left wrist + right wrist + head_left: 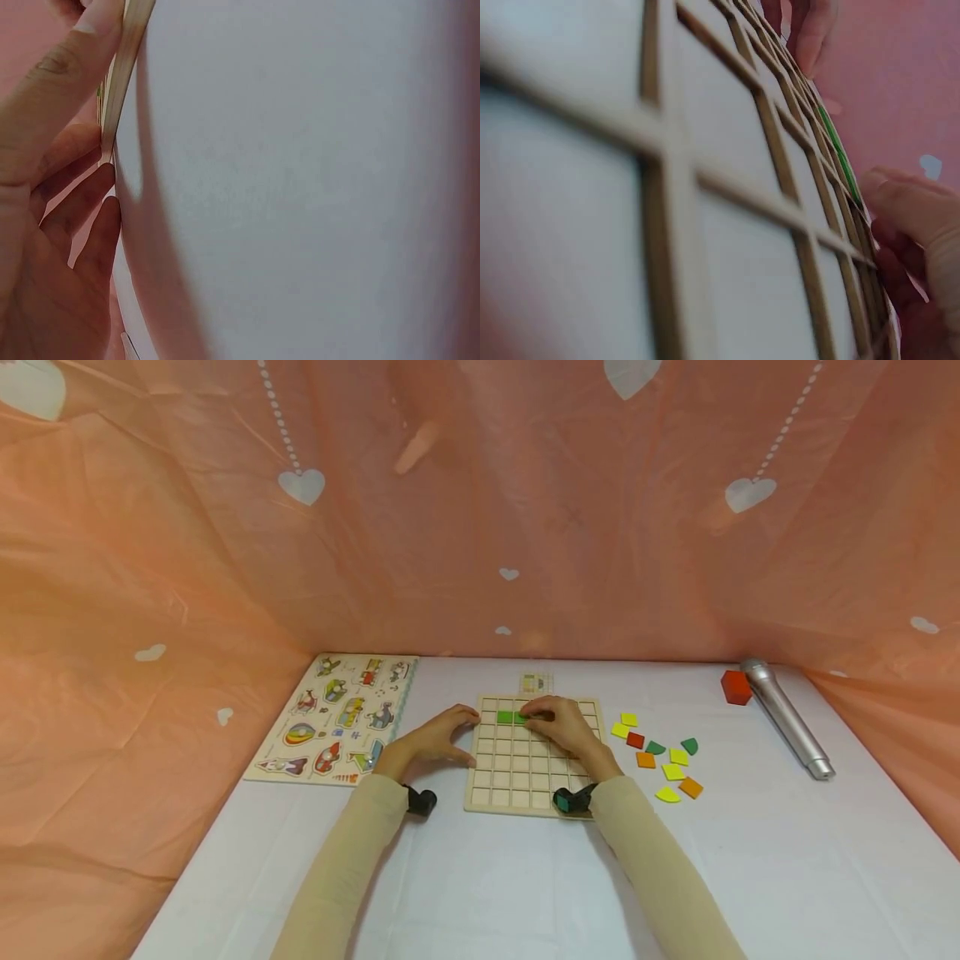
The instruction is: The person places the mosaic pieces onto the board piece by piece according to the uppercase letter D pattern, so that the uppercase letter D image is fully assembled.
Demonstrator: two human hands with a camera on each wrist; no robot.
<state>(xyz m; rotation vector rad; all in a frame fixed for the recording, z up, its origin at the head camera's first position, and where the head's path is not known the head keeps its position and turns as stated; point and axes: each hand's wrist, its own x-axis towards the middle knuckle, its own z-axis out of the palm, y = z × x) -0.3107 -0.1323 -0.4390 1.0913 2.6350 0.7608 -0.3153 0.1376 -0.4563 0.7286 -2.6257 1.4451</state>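
A wooden grid board (502, 778) lies on the white table, with green square tiles (506, 717) side by side in a row near its far edge. My right hand (562, 725) reaches over the board, thumb and index finger pinching the right-hand green tile at its end. In the right wrist view, the thumb (885, 191) meets the end of the green strip (840, 154), which sits low in the grid. My left hand (435, 735) touches the board's left edge with spread thumb and fingers; the left wrist view shows them along the board's side (129, 75).
Right of the board lie several loose yellow, orange, red and green tiles (673, 772). A small pattern card (546, 681) is behind the board. At left is a picture puzzle board (330, 718); at far right are a red block (736, 687) and a silver microphone (787, 718).
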